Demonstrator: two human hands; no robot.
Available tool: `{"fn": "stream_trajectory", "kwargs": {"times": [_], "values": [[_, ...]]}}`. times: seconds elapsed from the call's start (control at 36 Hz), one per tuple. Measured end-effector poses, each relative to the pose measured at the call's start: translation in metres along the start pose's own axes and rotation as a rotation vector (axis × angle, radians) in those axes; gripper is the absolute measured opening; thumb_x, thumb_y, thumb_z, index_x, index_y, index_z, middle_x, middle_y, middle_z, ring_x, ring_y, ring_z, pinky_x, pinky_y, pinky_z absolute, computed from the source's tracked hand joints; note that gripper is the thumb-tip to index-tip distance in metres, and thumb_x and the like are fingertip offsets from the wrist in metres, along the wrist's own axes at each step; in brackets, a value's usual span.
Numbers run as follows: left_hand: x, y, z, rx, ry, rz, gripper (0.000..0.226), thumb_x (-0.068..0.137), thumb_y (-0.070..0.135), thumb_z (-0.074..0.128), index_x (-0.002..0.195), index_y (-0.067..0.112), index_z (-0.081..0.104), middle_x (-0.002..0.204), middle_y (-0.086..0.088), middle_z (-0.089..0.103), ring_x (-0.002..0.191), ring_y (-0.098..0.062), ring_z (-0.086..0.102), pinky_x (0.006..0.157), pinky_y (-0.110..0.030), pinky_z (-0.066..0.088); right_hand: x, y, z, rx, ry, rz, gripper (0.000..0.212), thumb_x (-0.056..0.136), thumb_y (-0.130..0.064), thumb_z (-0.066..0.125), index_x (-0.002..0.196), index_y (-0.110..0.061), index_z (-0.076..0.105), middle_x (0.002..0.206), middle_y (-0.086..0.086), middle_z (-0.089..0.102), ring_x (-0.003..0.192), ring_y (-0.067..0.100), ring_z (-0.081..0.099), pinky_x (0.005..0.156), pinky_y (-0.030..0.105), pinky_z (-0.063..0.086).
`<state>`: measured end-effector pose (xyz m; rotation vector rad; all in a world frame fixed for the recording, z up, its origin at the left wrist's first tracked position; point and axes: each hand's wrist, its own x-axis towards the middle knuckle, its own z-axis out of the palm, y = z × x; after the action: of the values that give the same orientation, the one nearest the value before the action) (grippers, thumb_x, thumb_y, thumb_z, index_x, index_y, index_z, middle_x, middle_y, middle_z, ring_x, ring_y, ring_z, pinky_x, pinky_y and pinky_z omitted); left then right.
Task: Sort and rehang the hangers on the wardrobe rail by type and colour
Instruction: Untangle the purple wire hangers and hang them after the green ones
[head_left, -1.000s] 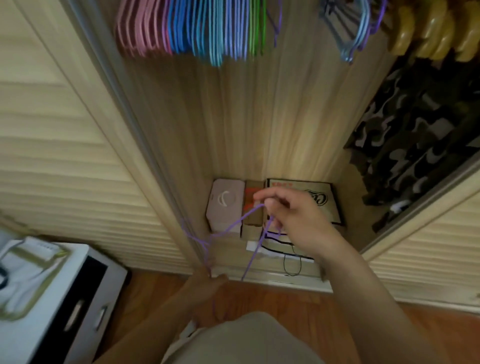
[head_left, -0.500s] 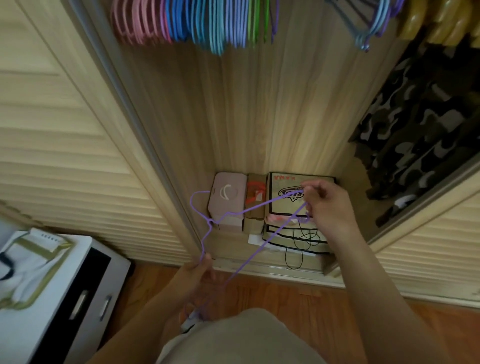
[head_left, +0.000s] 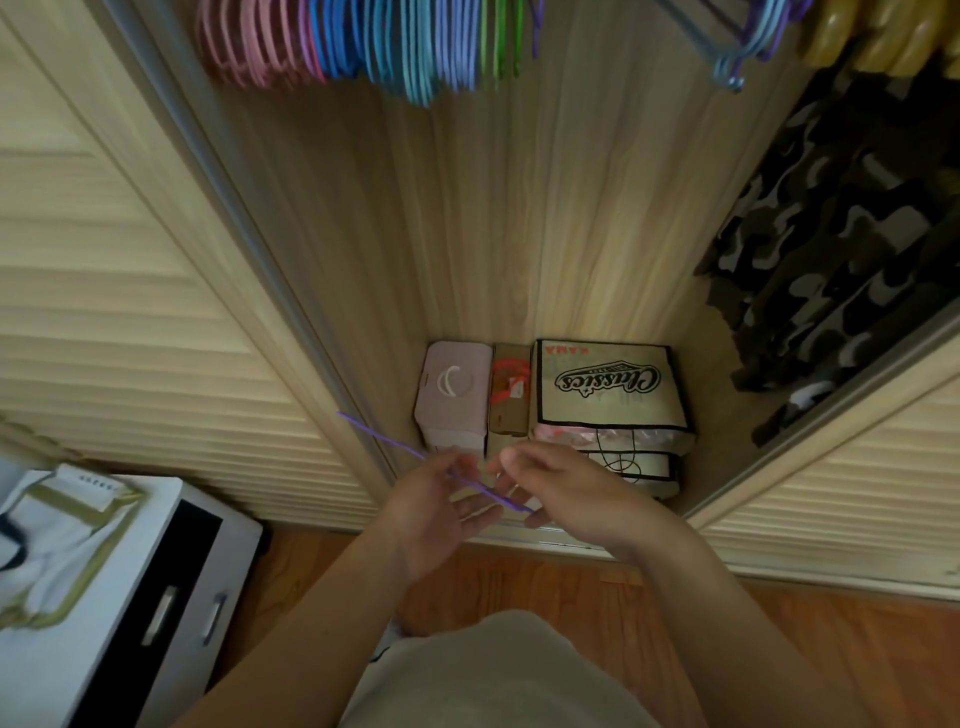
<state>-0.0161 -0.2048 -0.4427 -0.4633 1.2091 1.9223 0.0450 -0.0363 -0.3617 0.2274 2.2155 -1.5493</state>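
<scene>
The wardrobe is standing open, with coloured hangers hanging packed along the top and boxes sitting on its floor, leaving free room between. Both hands are meeting low in front: the right hand is pinching a purple wire hanger, while the left hand is spreading loosely beneath it. The hanger is looking light, thin and springy, best gripped near its hook.

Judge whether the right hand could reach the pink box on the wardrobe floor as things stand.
Probably yes: the right hand is just in front of the pink box, nothing between them, but it holds the purple hanger.
</scene>
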Motion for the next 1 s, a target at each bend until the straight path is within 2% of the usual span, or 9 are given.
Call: {"fn": "stream_trajectory", "kwargs": {"times": [0.08,0.17,0.22,0.33,0.44,0.61,0.75,0.92,1.0], "values": [[0.003,-0.004,0.004,-0.019,0.046,0.021,0.029,0.108,0.036,0.046,0.119,0.011,0.057,0.108,-0.014,0.071,0.093,-0.029,0.074,0.088,-0.043,0.057,0.000,-0.003,-0.002,-0.028,-0.022,0.014,0.034,0.105,-0.046,0.040,0.116,-0.025,0.066,0.105,-0.003,0.066,0.095,0.009,0.062,0.091,0.037,0.055],[0.005,-0.003,0.010,0.019,0.041,0.017,0.036,0.106,0.044,0.047,0.118,0.011,0.058,0.124,-0.017,0.065,0.108,-0.033,0.067,0.099,-0.044,0.055,0.002,0.000,-0.005,-0.114,-0.032,-0.003,0.023,0.104,-0.047,0.045,0.101,-0.033,0.063,0.093,-0.012,0.062,0.087,0.003,0.059,0.087,0.033,0.052],[0.003,-0.001,0.014,0.045,0.018,0.010,0.037,0.105,0.045,0.049,0.118,0.012,0.058,0.125,-0.017,0.065,0.110,-0.031,0.066,0.092,-0.040,0.057,0.003,0.001,-0.004,-0.146,-0.037,-0.020,0.016,0.103,-0.046,0.048,0.102,-0.037,0.062,0.095,-0.017,0.061,0.086,-0.003,0.058,0.081,0.024,0.049],[-0.002,0.000,0.022,0.101,-0.033,0.003,0.036,0.105,0.042,0.049,0.119,0.012,0.060,0.115,-0.013,0.070,0.104,-0.025,0.069,0.085,-0.036,0.054,0.005,0.002,-0.002,-0.205,-0.020,-0.024,0.029,0.101,-0.047,0.052,0.123,-0.032,0.064,0.107,-0.012,0.065,0.094,0.003,0.062,0.083,0.024,0.049],[-0.004,-0.004,0.034,0.160,-0.079,0.014,0.035,0.103,0.040,0.050,0.117,0.012,0.067,0.116,-0.010,0.070,0.112,-0.022,0.066,0.082,-0.034,0.053,0.010,0.005,0.003,-0.273,0.033,-0.005,0.031,0.098,-0.054,0.052,0.115,-0.033,0.066,0.092,-0.016,0.061,0.083,0.000,0.058,0.068,0.020,0.040],[-0.010,0.002,0.048,0.222,-0.119,0.073,0.037,0.106,0.041,0.046,0.114,0.014,0.069,0.108,-0.001,0.074,0.095,-0.016,0.072,0.078,-0.030,0.054,0.015,-0.001,0.002,-0.325,0.158,-0.009,0.026,0.100,-0.037,0.045,0.105,-0.029,0.069,0.080,-0.014,0.061,0.081,0.011,0.061,0.072,0.032,0.050],[-0.015,0.000,0.055,0.224,-0.148,0.101,0.044,0.108,0.042,0.041,0.135,0.015,0.064,0.133,-0.003,0.069,0.110,-0.025,0.072,0.084,-0.032,0.057,0.019,-0.005,-0.002,-0.348,0.303,0.054,0.027,0.095,-0.037,0.046,0.077,-0.022,0.059,0.080,0.003,0.063,0.084,0.027,0.061,0.065,0.036,0.046],[-0.019,0.006,0.061,0.386,-0.108,0.133,0.033,0.106,0.037,0.050,0.131,0.023,0.067,0.130,0.004,0.070,0.112,-0.027,0.071,0.105,-0.044,0.053,0.021,-0.002,-0.002,-0.257,0.363,0.093,0.027,0.100,-0.029,0.042,0.093,-0.013,0.063,0.097,0.013,0.066,0.093,0.032,0.062,0.080,0.050,0.054],[-0.024,0.027,0.066,0.589,-0.006,0.232,0.018,0.104,0.023,0.056,0.115,0.029,0.069,0.116,0.004,0.073,0.104,-0.020,0.074,0.098,-0.035,0.056,0.022,-0.006,-0.013,-0.141,0.475,0.117,0.023,0.099,-0.026,0.044,0.083,-0.020,0.058,0.096,0.014,0.065,0.093,0.035,0.063,0.082,0.056,0.056]]}}
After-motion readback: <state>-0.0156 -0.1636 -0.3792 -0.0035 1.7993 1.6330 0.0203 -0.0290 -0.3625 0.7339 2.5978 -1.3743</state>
